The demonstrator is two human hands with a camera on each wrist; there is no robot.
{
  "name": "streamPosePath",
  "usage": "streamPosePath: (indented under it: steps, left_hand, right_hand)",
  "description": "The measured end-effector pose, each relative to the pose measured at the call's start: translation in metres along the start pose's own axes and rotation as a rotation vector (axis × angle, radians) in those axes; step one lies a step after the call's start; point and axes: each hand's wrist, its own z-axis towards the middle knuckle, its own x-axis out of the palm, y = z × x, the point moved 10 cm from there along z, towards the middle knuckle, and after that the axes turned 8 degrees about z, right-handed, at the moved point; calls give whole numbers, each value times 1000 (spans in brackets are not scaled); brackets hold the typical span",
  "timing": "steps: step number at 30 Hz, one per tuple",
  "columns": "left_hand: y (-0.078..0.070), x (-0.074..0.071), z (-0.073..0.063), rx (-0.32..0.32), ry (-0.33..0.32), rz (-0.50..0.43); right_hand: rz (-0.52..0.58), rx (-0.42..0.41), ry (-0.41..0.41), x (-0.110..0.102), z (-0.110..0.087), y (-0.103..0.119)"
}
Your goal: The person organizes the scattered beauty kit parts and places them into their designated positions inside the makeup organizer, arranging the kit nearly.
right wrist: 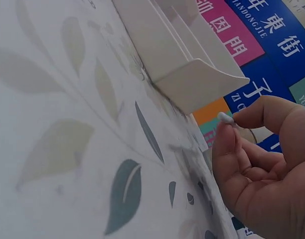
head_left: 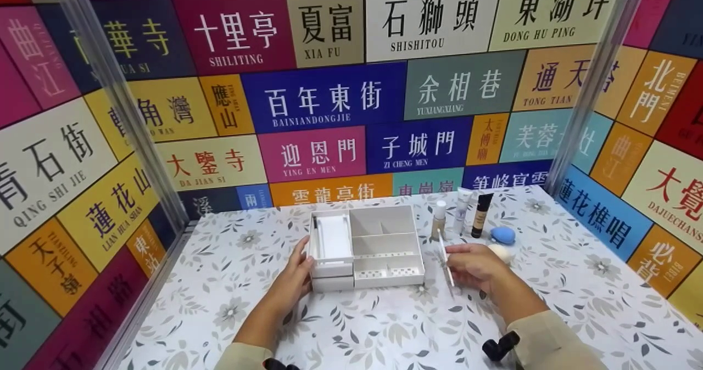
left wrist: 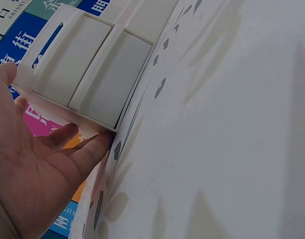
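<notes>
A white desktop organizer [head_left: 384,238] stands on the table, with compartments on its right and two small drawers [left wrist: 112,74] at its front left. My left hand [head_left: 296,274] rests against the organizer's left side; its fingertips touch the lower edge in the left wrist view. Right of the organizer, my right hand [head_left: 475,265] pinches a thin white stick [head_left: 445,257] between thumb and forefinger. Only the stick's rounded white end [right wrist: 226,118] shows in the right wrist view, so its exact kind is unclear.
Behind my right hand stand a small bottle with a white cap [head_left: 439,222], a white tube [head_left: 461,211] and a black-capped tube [head_left: 481,216]. A blue makeup sponge [head_left: 502,235] and a cream one [head_left: 501,253] lie nearby. A flowered cloth [head_left: 219,282] covers the table.
</notes>
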Motion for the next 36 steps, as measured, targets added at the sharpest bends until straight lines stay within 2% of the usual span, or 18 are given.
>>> streamPosePath:
  steps: [11, 23, 30, 36]
  left_hand:
    - [4, 1, 2, -34, -17, 1]
    - [2, 1, 0, -18, 2, -1]
    - [2, 0, 0, -16, -5, 6]
    - [2, -1, 1, -23, -14, 8]
  right_hand:
    - [144, -58, 138, 31, -15, 19]
    - [141, -136, 201, 76, -37, 50]
    - [214, -114, 246, 108, -39, 56]
    - [278, -83, 270, 136, -30, 61]
